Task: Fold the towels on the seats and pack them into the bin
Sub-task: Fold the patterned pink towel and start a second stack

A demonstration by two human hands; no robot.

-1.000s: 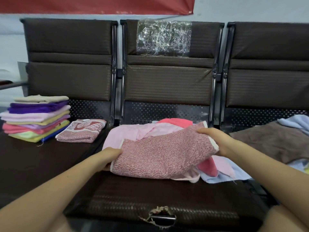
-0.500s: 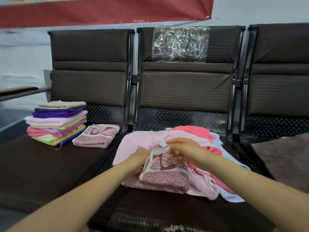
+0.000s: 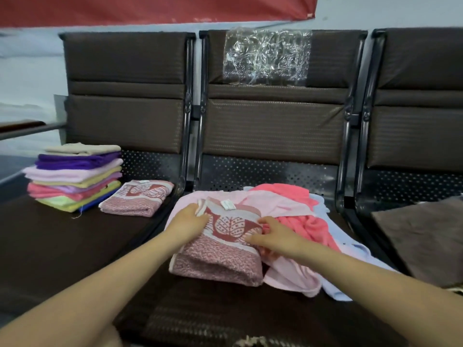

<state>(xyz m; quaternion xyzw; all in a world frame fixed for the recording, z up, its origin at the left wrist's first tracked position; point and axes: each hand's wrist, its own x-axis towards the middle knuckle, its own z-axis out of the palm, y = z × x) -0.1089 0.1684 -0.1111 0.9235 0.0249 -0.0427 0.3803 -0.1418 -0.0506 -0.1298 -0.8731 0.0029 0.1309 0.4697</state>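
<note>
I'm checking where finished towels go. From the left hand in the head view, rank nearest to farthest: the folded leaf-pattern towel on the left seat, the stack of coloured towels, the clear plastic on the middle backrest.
From the left hand:
1. Folded leaf-pattern towel, left seat, just left of the hand.
2. Stack of coloured towels, farther left on that seat.
3. Clear plastic, high on the middle backrest.

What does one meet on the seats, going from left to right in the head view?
Stack of folded towels → folded leaf-pattern towel → leaf-pattern towel under both hands → coral towel → brown towel.
</note>
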